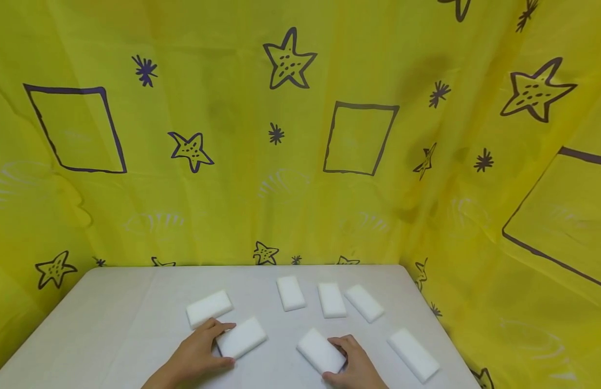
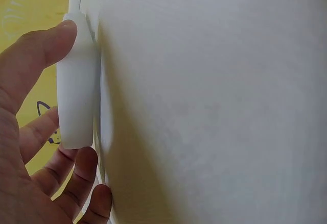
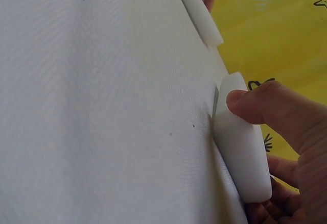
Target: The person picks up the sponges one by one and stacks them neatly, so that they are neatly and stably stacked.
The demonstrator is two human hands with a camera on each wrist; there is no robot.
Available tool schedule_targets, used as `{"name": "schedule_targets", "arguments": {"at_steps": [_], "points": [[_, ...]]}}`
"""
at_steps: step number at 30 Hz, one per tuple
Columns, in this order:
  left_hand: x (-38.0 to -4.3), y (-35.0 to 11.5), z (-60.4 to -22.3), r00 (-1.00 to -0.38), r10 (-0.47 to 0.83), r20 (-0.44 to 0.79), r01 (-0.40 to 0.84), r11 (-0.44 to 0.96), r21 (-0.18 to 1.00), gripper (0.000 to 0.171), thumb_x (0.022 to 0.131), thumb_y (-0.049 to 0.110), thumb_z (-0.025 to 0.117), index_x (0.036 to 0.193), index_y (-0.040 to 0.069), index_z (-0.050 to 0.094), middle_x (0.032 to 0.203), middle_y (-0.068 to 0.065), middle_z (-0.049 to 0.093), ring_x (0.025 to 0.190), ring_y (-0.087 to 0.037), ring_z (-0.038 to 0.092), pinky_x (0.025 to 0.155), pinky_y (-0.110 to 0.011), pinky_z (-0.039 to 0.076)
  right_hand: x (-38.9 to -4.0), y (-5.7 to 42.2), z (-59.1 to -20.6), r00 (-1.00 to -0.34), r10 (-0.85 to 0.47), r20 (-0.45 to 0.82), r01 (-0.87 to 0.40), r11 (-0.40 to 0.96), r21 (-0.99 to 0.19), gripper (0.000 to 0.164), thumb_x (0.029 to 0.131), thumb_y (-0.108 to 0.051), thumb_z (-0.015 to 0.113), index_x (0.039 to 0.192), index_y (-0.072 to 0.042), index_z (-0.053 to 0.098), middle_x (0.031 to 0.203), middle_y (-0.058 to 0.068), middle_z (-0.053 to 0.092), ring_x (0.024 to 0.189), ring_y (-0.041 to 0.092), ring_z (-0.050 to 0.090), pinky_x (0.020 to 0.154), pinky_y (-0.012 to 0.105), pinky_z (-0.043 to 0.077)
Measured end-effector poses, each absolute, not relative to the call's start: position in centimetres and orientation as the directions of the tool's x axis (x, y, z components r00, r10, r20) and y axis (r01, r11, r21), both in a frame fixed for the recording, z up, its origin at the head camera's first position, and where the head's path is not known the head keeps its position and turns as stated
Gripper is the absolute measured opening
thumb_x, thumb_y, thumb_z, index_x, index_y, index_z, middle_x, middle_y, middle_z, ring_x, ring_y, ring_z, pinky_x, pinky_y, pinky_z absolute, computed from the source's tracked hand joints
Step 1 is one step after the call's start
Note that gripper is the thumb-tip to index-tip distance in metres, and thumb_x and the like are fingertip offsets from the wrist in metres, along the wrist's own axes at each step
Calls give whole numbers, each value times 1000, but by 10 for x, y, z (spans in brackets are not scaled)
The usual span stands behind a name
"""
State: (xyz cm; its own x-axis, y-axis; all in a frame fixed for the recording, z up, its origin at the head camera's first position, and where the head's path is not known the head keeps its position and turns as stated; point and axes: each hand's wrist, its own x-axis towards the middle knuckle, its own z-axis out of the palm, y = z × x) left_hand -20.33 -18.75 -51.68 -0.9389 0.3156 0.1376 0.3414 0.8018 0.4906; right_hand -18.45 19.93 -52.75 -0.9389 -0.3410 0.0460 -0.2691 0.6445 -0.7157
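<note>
On the left, the left hand point(image 1: 198, 351) could knock the rear-left block point(image 1: 209, 308) if it swung toward the desk's point(image 1: 120, 329) far edge, since that block lies just behind its knuckles. The left block point(image 1: 242, 339) could swivel or slip, because it is gripped only toward its end nearer the desk's left edge. In the middle, if both hands came together, the two gripped blocks might bump, or catch the three far blocks point(image 1: 332, 300) on a swing toward the far edge. On the right, the right hand point(image 1: 351, 364) could brush the edge block point(image 1: 413, 355) and, pushed hard enough, send it over the desk's right edge.

The left fingers are grasping the left block: thumb on its side away from the far edge, the others around the opposite side, its free end pointing toward the far right corner. The right fingers are grasping the right block point(image 1: 321, 350) around its end nearer the right edge, its free end toward the far left corner. Whether either block's underside touches the desk, I cannot tell.
</note>
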Motion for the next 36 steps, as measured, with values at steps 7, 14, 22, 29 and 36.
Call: {"name": "schedule_targets", "arguments": {"at_steps": [7, 14, 22, 29, 36], "points": [[-205, -184, -515, -923, 358, 143, 378, 767, 518, 75, 67, 55, 84, 127, 14, 65, 101, 9, 51, 83, -1, 45, 71, -24, 44, -184, 200, -526, -935, -349, 67, -287, 629, -722, 67, 74, -30, 85, 125, 2, 58, 108, 4, 53, 94, 11, 55, 79, 26, 50], [-208, -179, -514, -897, 417, 145, 424, 720, 550, 73, 69, 51, 85, 128, 14, 64, 102, 8, 51, 84, -2, 43, 72, -23, 42, -184, 201, -528, -935, -349, 62, -282, 626, -728, 67, 73, -31, 85, 125, 2, 58, 108, 4, 53, 95, 10, 55, 79, 26, 49], [-215, -176, -513, -859, 489, 154, 482, 667, 568, 71, 70, 48, 85, 128, 12, 64, 105, 7, 51, 86, -1, 44, 74, -22, 43, -185, 201, -528, -936, -347, 63, -281, 624, -729, 67, 74, -31, 85, 125, 2, 58, 107, 3, 52, 93, 7, 53, 78, 25, 49], [-220, -175, -512, -828, 545, 130, 502, 619, 604, 71, 72, 48, 84, 129, 11, 64, 107, 5, 53, 88, -2, 45, 76, -22, 43, -185, 202, -528, -935, -348, 66, -281, 615, -737, 65, 74, -29, 85, 124, 1, 58, 106, 3, 53, 93, 5, 53, 77, 24, 49], [-222, -172, -512, -803, 580, 133, 524, 585, 619, 71, 71, 46, 85, 130, 13, 63, 107, 7, 53, 90, -1, 46, 81, -23, 44, -184, 201, -526, -935, -345, 80, -288, 611, -737, 63, 74, -28, 86, 123, 0, 59, 107, 3, 53, 94, 7, 54, 78, 25, 49]]}}
